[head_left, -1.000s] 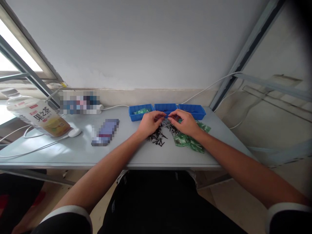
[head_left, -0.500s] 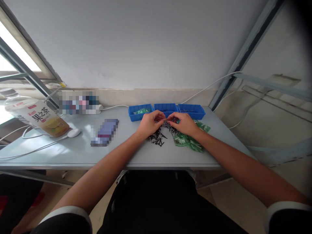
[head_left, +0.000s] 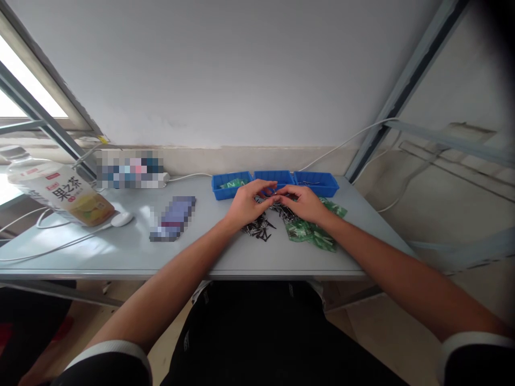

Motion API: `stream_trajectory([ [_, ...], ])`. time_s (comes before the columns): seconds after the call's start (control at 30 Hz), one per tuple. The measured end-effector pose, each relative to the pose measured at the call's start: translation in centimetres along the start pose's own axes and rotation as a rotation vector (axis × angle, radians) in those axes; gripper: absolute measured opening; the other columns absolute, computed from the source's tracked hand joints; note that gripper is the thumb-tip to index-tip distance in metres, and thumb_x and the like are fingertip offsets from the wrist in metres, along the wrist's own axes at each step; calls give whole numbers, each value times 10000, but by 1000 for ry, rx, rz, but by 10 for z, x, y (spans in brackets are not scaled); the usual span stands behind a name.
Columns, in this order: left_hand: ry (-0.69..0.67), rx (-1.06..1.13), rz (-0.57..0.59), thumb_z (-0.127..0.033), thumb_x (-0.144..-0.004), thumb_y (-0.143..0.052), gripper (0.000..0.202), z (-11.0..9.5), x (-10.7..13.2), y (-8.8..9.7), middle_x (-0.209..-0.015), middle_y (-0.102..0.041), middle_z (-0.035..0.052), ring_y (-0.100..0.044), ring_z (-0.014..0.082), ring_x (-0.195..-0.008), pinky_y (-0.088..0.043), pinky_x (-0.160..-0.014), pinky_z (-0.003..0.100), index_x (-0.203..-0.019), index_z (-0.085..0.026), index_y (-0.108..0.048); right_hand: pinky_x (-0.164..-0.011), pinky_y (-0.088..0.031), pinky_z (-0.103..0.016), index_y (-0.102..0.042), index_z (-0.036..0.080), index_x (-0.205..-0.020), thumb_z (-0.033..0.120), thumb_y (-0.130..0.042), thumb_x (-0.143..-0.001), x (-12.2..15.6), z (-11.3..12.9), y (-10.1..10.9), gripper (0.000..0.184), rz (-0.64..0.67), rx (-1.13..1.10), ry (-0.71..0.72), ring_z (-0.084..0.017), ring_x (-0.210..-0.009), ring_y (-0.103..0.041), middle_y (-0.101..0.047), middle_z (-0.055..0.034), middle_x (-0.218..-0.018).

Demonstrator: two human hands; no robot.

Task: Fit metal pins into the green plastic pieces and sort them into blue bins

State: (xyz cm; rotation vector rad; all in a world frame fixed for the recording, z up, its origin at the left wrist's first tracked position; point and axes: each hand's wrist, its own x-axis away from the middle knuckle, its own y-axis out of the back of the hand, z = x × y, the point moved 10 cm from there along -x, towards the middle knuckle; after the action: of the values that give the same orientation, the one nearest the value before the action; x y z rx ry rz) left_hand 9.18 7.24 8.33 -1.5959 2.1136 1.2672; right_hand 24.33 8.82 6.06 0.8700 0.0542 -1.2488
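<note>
My left hand is over a loose pile of dark screws, its thumb and fingers parted and the fingertips close to my right hand. My right hand pinches thumb and fingers together above the metal screws in the middle; whatever small piece is between them is too tiny to make out. Under and beside my right hand lies a green-printed plastic bag with screws showing at it. Part of the pile is hidden by both hands.
Along the wall stand a left blue bin with green-printed packaging, a middle blue bin and a right blue bin with thin metal pieces. At the left are a blurred phone-shaped object, a tea bottle and white cables.
The fingers of my left hand have spread from a pinch, the index finger lifting away from the thumb. My right hand has shifted slightly left; the bins and bag are unmoved.
</note>
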Motion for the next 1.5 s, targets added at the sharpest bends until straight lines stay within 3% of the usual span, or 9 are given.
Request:
stream_trajectory([
  [0.13, 9, -16, 5, -416, -972, -727, 248, 4, -1, -1, -1211, -773, 95, -741, 212, -1026, -630, -861, 346, -1110, -232, -818, -775, -555, -327, -803, 207, -1026, 428, -671, -967, 0, 0, -3, 263, 27, -47, 1, -211, -848, -708, -801, -54, -1000],
  [0.3, 6, 5, -9, -387, -969, -734, 184, 4, -2, 0, -1151, -778, 72, -738, 194, -988, -614, -845, 340, -1041, -251, -836, -767, -561, -325, -797, 201, -1017, 413, -704, -931, 1, -4, -5, 247, 22, -59, -16, -214, -850, -699, -795, -56, -995],
  [0.6, 19, 20, -19, -401, -943, -766, 208, 10, -2, 1, -1135, -773, 78, -728, 195, -975, -604, -835, 335, -1060, -242, -832, -709, -504, -307, -792, 203, -961, 391, -669, -958, 0, 2, -5, 224, 30, -15, 25, -187, -775, -661, -774, -46, -945],
  [0.8, 28, 19, -15, -395, -941, -766, 188, 9, -1, 2, -1120, -774, 71, -729, 196, -974, -604, -856, 341, -1038, -251, -839, -748, -524, -326, -810, 207, -972, 420, -696, -937, 0, -1, -4, 243, 21, -19, 4, -216, -833, -688, -788, -57, -957],
  [1.03, 32, 43, -10, -413, -953, -749, 206, 12, -2, -1, -1127, -777, 77, -738, 195, -959, -613, -851, 349, -1024, -244, -842, -637, -442, -298, -803, 194, -936, 414, -654, -967, 1, 1, -7, 267, 53, -39, -18, -169, -704, -596, -745, -37, -885],
  [1.23, 7, 70, -21, -425, -944, -764, 223, 14, -1, -1, -1111, -779, 90, -740, 204, -985, -613, -846, 347, -1018, -226, -834, -684, -454, -301, -786, 182, -925, 410, -639, -975, 2, 5, -10, 276, 77, -29, 6, -186, -774, -609, -733, -51, -906],
  [1.5, 9, 108, -28, -429, -925, -788, 237, 15, -2, 0, -1103, -772, 98, -738, 207, -1003, -613, -843, 343, -1005, -209, -819, -656, -426, -303, -801, 185, -977, 458, -665, -959, 3, -1, -9, 306, 63, -66, -42, -173, -715, -570, -722, -49, -892],
])
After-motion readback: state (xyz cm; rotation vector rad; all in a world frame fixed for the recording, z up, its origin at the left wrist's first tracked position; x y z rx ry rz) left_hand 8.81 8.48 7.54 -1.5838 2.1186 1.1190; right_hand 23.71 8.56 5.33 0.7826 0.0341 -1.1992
